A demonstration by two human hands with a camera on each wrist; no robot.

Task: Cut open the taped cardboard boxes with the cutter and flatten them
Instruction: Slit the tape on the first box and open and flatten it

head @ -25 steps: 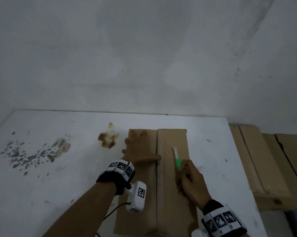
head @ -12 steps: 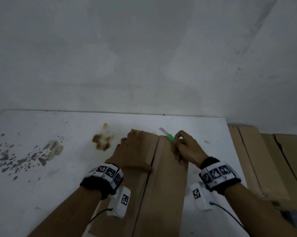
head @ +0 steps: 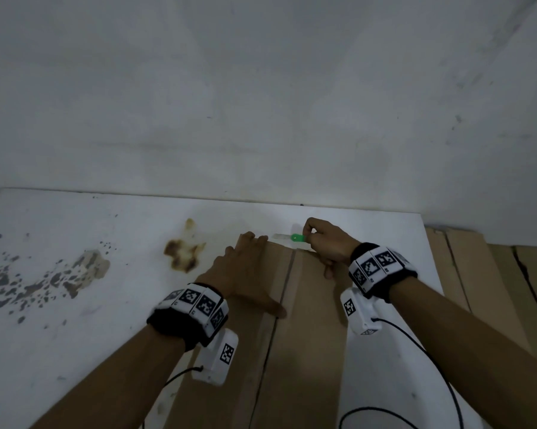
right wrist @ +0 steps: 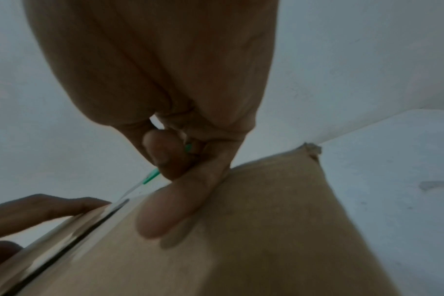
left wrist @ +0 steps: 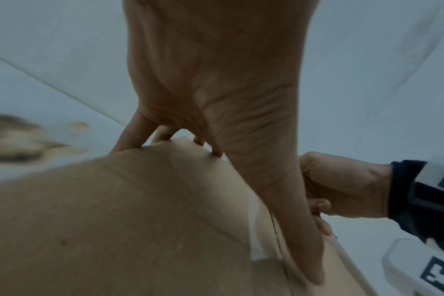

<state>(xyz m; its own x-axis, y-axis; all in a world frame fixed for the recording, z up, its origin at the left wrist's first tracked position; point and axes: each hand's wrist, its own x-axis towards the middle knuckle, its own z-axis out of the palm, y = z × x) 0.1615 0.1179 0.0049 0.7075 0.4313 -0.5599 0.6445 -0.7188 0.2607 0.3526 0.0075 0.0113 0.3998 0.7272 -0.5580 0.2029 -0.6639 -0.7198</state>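
Both hands work at the table's [head: 59, 335] far edge: left hand [head: 245, 274] flat, fingers straight, pinning the cardboard box [head: 304, 351], right hand [head: 329, 246] pinching the green cutter [head: 296, 237] at the center seam's far end, seemingly poised to slice the tape toward the person.

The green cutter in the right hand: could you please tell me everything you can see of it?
The cutter is a small, slim tool with a bright green plastic body and a pale, thin blade extended from its front end. The right hand pinches the green body between thumb and fingers, hiding its rear part. It lies nearly level, blade pointing left, at the far end of the cardboard box, near the centre seam. Whether the blade tip touches the cardboard cannot be told. The left hand rests flat on the box beside it.
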